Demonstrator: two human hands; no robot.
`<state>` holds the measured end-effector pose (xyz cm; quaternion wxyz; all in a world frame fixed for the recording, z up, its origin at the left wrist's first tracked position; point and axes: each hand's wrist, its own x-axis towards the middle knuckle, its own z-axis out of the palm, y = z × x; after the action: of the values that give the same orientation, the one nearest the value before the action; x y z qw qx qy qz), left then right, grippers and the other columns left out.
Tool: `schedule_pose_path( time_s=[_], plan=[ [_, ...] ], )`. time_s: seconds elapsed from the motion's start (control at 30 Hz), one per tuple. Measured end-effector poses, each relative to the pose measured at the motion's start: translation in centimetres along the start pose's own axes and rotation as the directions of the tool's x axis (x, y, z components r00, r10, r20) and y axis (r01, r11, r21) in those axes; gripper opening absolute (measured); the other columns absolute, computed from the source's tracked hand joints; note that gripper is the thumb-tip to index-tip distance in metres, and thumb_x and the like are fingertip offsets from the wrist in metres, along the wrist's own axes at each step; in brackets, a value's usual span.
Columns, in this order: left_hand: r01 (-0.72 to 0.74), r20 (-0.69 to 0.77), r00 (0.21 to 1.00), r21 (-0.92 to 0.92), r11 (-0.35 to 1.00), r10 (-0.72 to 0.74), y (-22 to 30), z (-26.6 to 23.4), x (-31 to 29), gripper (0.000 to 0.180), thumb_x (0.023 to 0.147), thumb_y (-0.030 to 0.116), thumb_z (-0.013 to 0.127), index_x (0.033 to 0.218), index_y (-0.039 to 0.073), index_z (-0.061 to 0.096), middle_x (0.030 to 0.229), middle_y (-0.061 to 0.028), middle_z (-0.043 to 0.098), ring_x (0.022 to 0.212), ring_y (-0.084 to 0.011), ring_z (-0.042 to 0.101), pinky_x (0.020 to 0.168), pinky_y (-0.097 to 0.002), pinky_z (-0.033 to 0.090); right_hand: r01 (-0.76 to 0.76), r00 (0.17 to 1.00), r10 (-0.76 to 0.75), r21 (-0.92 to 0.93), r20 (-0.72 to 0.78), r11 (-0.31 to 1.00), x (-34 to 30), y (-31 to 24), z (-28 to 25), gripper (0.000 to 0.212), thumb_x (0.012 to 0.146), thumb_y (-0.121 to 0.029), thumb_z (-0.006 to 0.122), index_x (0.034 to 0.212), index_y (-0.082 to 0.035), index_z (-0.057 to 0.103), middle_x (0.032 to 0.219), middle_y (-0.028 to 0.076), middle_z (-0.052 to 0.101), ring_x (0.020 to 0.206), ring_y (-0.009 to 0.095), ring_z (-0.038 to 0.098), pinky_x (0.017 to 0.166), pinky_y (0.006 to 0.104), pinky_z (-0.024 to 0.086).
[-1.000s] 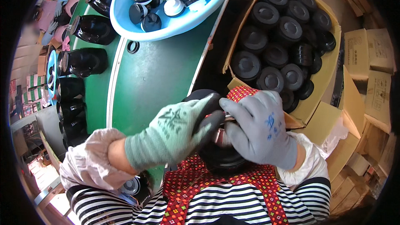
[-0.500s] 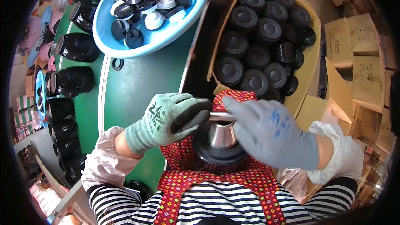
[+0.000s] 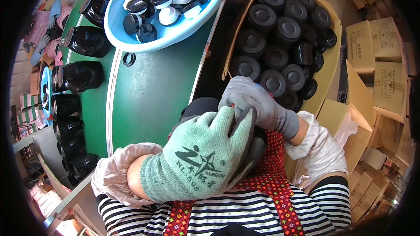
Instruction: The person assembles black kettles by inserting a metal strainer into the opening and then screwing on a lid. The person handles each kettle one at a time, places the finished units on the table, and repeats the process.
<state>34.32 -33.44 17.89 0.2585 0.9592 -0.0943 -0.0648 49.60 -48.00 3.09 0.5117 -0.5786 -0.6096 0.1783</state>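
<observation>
In front of my lap, both gloved hands meet. My left hand, in a green knit glove with a dark palm, is raised with its back toward me and its fingers curled. Against its fingertips my right hand, in a grey glove, is closed with the fingers bent inward. What lies between the fingers is covered by the gloves. A dark rounded thing shows partly behind the left glove; I cannot tell what it is. The metal cone and black disc seen earlier are hidden now.
A blue basin of black-and-white lids stands on the green table. Glossy black jars line its left side, and a black ring lies near the basin. At right are a carton of black lids and stacked boxes.
My left hand has come nearer and turned its back toward me. The right has shifted left and closed up against it. The metal cone and disc have gone out of sight.
</observation>
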Motion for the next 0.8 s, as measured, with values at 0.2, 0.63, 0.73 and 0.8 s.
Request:
schedule_pose_path(
  time_s=[0.2,0.63,0.73,0.8],
  plan=[
    [-0.109,-0.145,0.987,-0.296,0.949,0.069,-5.6,2.0,-4.0,0.059,0.092,0.008,0.072,0.147,-0.008,0.057,0.131,-0.0271,0.068,0.107,-0.0412,0.074,0.092,-0.0463,0.061,-0.185,0.978,0.132,-0.386,-0.160,0.904,-0.7,-5.1,-0.8,0.020,0.101,-0.024,0.067,0.087,-0.011,0.062,0.080,0.005,0.057,0.074,0.028,0.056,0.072,0.0461,0.040],
    [-0.016,0.064,0.997,-0.381,0.925,0.044,-10.5,2.5,-1.9,0.061,0.092,0.006,0.069,0.152,0.011,0.062,0.125,-0.0205,0.071,0.108,-0.0414,0.068,0.095,-0.0476,0.055,-0.202,0.959,0.281,-0.778,-0.033,0.595,-0.6,-11.5,-2.2,0.044,0.096,-0.033,0.071,0.130,-0.006,0.069,0.086,0.006,0.054,0.075,0.022,0.055,0.069,0.0411,0.043],
    [0.017,0.077,0.997,-0.356,0.935,0.011,-8.7,1.1,-2.0,0.058,0.091,0.005,0.072,0.149,0.009,0.063,0.121,-0.0197,0.072,0.103,-0.0410,0.070,0.092,-0.0471,0.057,-0.134,0.981,0.192,-0.704,0.004,0.697,-0.7,-9.3,-2.9,0.043,0.096,-0.030,0.071,0.133,-0.009,0.069,0.093,0.005,0.059,0.081,0.023,0.058,0.076,0.0430,0.045],
    [-0.020,-0.022,1.000,-0.293,0.956,0.014,-6.5,0.1,-1.9,0.052,0.085,-0.001,0.072,0.138,-0.002,0.068,0.098,-0.0198,0.070,0.085,-0.0407,0.069,0.076,-0.0461,0.055,-0.150,0.986,0.165,-0.552,-0.022,0.821,-1.7,-6.7,-2.5,0.040,0.097,-0.033,0.070,0.133,-0.014,0.069,0.091,0.003,0.058,0.083,0.023,0.057,0.076,0.0432,0.043]
  ],
)
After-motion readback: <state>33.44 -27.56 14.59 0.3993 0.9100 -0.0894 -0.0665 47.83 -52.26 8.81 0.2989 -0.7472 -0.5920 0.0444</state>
